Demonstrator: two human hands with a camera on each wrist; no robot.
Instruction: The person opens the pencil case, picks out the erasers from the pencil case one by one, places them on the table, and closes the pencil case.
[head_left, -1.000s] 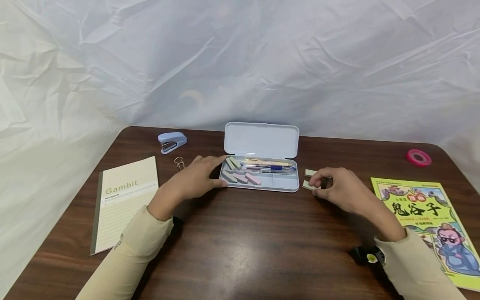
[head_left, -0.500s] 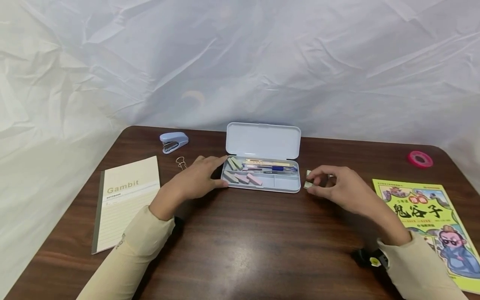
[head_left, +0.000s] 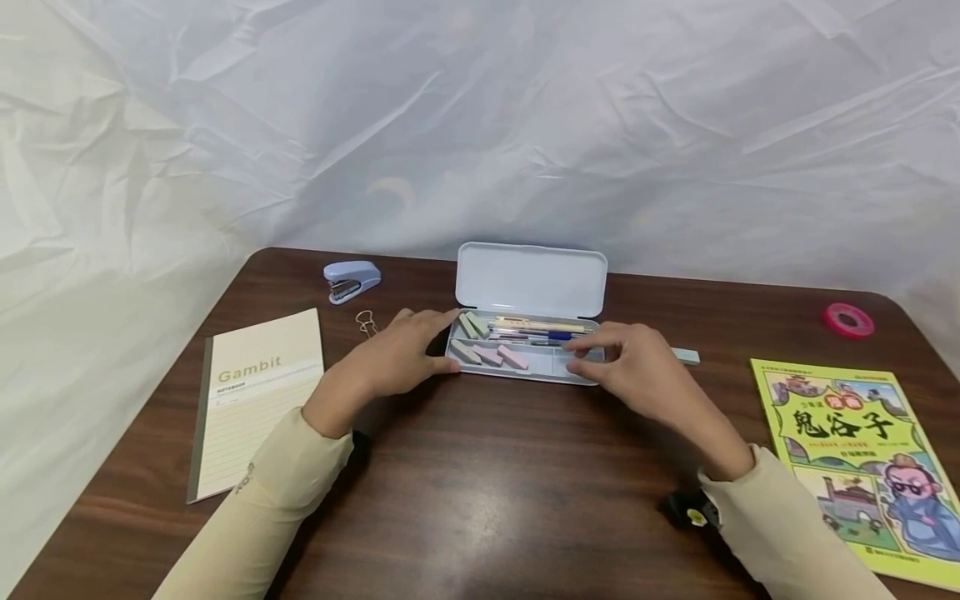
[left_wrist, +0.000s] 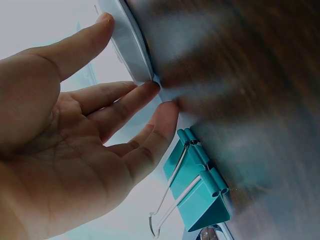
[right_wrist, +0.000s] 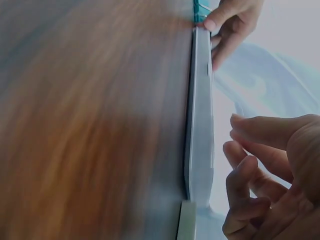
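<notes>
We find the left hand [head_left: 393, 357] spread at the left end of the case [head_left: 542, 364], thumb at the front corner and fingers behind it; we judge this placing is meant to steady the box. The right hand [head_left: 637, 367] is poised over the right end, thumb and forefinger close together; we cannot tell whether anything is pinched between them.

The case lies mid-table, its lid [head_left: 531, 277] raised, which leaves the compartments reachable. Pens [head_left: 536, 327] lie lengthwise in the rear one, presumably for their length; small erasers [head_left: 513, 357] lie at the left, front and rear. We note a loose eraser [head_left: 686, 357] on the table [head_left: 480, 492], beyond the right hand.

Farther out, left: clip [left_wrist: 195, 185], stapler [head_left: 352, 281] and notebook [head_left: 258, 404]. Right: tape [head_left: 849, 320] and book [head_left: 862, 467]. Their spacing, in our judgement, keeps the working area unobstructed.
</notes>
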